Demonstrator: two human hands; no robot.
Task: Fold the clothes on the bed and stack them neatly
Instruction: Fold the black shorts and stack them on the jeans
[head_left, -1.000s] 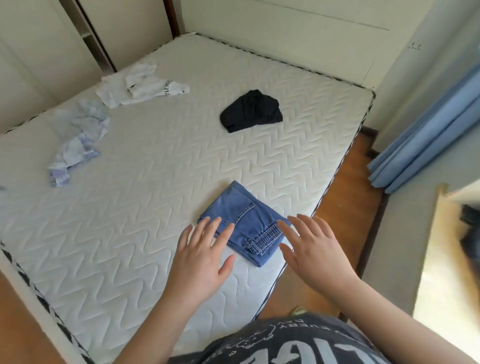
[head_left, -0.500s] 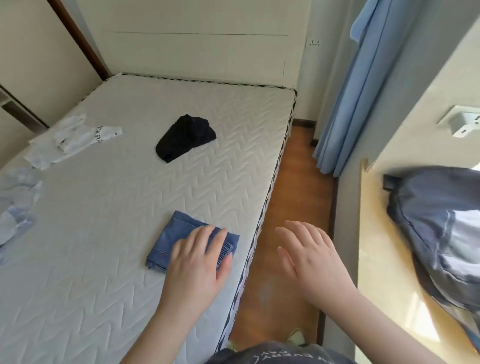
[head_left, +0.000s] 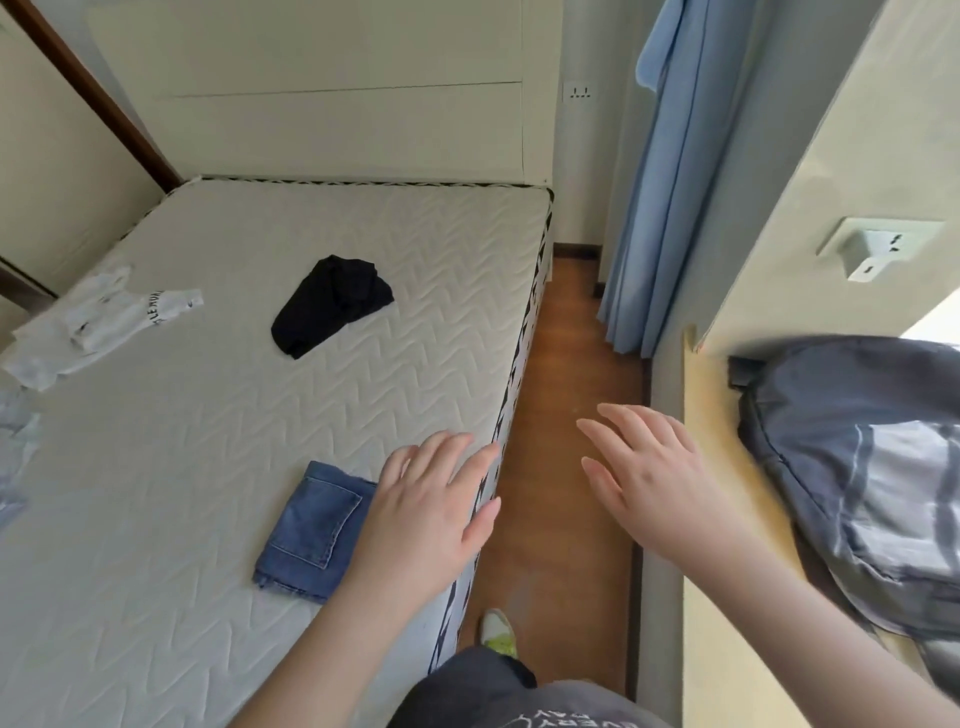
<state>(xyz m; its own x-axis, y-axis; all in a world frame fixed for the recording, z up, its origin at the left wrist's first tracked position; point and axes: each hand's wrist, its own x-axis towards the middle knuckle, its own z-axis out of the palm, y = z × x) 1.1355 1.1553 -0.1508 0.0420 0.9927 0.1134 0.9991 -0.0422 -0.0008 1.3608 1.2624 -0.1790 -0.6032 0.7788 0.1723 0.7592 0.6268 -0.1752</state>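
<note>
While both hands, left hand (head_left: 426, 514) and right hand (head_left: 649, 483), are hovering flat-fingered and holding nothing, the folded blue denim piece (head_left: 311, 530) is sitting near the white quilted mattress's (head_left: 208, 467) right edge, probably risking a knock-off.

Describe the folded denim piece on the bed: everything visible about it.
The denim is mid-blue, washed-looking jeans fabric, folded into a compact rectangle, lying flat on the mattress near its right edge. A stitched back pocket faces up; the near edge looks frayed. Its right side is hidden behind the left hand, which is open with straight fingers; whether the hand touches it cannot be told. Nothing else touches it.
</note>
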